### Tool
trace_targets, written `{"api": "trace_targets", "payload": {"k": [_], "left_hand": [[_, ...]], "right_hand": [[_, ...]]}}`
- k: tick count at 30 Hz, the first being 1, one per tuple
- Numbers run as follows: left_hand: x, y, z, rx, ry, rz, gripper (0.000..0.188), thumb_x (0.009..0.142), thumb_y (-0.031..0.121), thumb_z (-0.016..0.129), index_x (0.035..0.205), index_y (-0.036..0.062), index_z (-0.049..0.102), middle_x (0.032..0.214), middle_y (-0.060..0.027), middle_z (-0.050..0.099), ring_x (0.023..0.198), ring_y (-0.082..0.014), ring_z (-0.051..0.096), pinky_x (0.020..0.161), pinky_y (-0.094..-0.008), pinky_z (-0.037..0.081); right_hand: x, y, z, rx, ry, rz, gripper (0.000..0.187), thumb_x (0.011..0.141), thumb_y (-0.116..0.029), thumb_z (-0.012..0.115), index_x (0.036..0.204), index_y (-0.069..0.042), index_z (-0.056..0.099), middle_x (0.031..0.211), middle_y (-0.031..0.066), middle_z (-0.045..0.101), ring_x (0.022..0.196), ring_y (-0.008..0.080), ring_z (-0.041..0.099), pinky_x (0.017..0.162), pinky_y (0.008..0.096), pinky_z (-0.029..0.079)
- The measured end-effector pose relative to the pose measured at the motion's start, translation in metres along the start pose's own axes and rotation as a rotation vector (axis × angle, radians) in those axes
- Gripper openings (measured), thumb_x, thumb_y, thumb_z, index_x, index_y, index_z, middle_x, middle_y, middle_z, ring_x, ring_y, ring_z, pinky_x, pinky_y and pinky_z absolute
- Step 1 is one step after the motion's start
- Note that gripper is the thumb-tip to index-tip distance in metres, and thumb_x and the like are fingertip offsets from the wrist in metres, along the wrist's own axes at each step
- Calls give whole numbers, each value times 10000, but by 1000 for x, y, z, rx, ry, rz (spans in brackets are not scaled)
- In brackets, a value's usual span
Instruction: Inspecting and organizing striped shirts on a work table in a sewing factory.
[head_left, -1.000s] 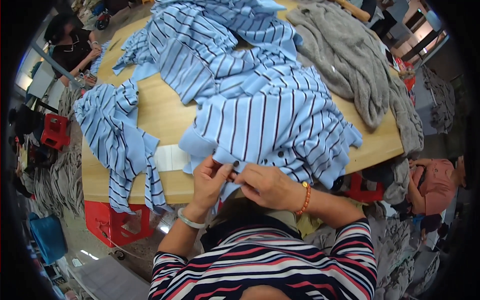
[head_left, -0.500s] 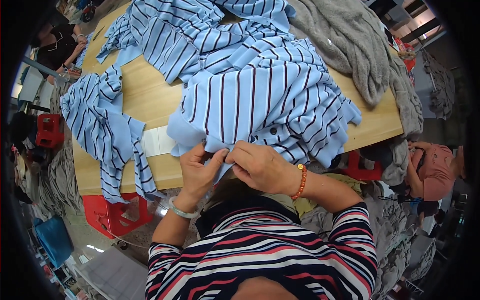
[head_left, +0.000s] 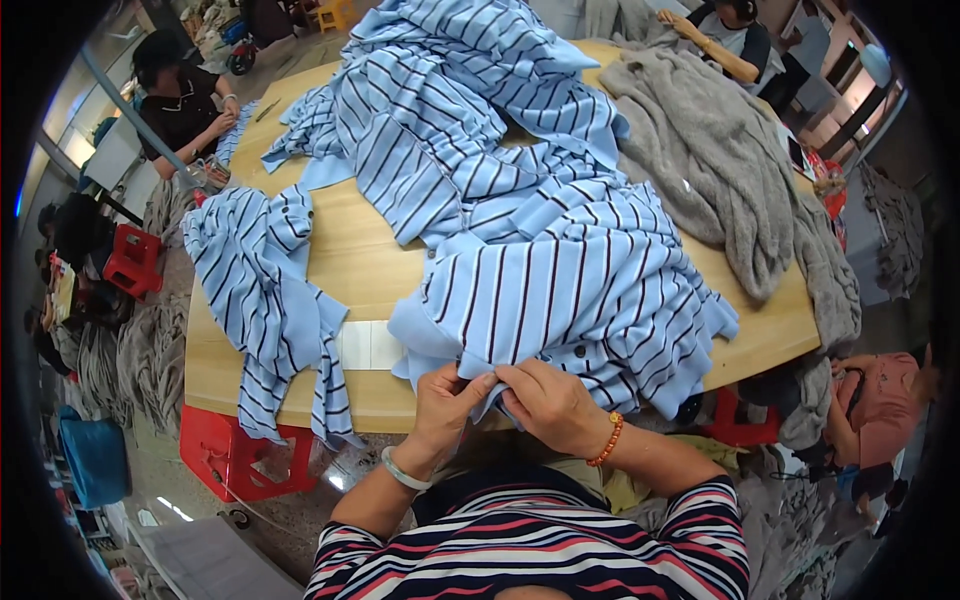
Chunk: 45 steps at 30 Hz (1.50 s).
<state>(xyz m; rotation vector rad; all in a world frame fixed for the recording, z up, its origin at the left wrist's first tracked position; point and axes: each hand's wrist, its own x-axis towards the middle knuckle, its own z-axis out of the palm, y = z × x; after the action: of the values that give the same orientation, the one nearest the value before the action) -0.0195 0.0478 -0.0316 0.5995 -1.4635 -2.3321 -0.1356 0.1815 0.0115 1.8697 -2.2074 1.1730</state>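
Observation:
A light-blue knit garment with dark and white stripes (head_left: 530,290) lies bunched at the near edge of the table. My left hand (head_left: 443,408) pinches its plain blue edge between thumb and fingers. Close beside it, my right hand (head_left: 556,405) has its fingers closed on the same edge, thumb toward the left thumb. What lies between the fingertips is too small to make out. A dark button (head_left: 580,352) shows on the cloth just above my right hand.
More striped garments (head_left: 430,130) are heaped beyond, and another striped piece (head_left: 265,260) overhangs the table's left side. White cards (head_left: 368,345) lie between. Grey knitwear (head_left: 700,150) covers the right side. Red stools (head_left: 240,455) stand below. Co-workers (head_left: 185,105) sit around the table.
My view has tilted up, so the table and hands sit lower and further right in the picture. Both hands keep their pinch on the garment's edge, with little finger movement.

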Motion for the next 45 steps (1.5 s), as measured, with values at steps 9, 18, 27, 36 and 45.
{"api": "trace_targets", "payload": {"k": [9,18,27,36,45], "left_hand": [[-3,13,-6,584,-208,200,321,805,64,682,1108,3,595,998,-68,620,886,-134,566,781,-263,456],[10,3,0,788,-157,366,124,783,7,589,906,-11,599,814,-172,560,735,-382,541,662,-395,434],[18,-17,-15,690,-197,242,169,876,31,542,1022,-5,619,824,-102,581,749,-159,540,693,-282,442],[24,-22,-21,707,-242,255,77,874,62,561,884,-14,571,727,-83,471,669,-144,444,612,-287,398],[25,-6,-21,480,-253,89,177,873,104,618,778,-14,526,671,-22,497,639,-66,409,546,-277,381]], "right_hand": [[6,13,-3,19,-110,53,261,748,-23,664,997,-8,588,800,117,574,652,283,610,566,350,504],[2,27,-3,101,-237,75,179,812,-84,625,967,-19,561,808,131,553,728,313,603,633,391,501],[1,43,0,184,-277,71,239,759,54,553,992,9,578,848,158,555,770,341,591,661,402,490],[7,51,-4,262,-361,-2,193,755,47,579,944,11,586,823,150,548,760,336,588,649,394,480],[18,48,-2,470,-388,305,120,804,-101,664,825,-3,597,660,110,592,573,224,595,550,326,469]]}}
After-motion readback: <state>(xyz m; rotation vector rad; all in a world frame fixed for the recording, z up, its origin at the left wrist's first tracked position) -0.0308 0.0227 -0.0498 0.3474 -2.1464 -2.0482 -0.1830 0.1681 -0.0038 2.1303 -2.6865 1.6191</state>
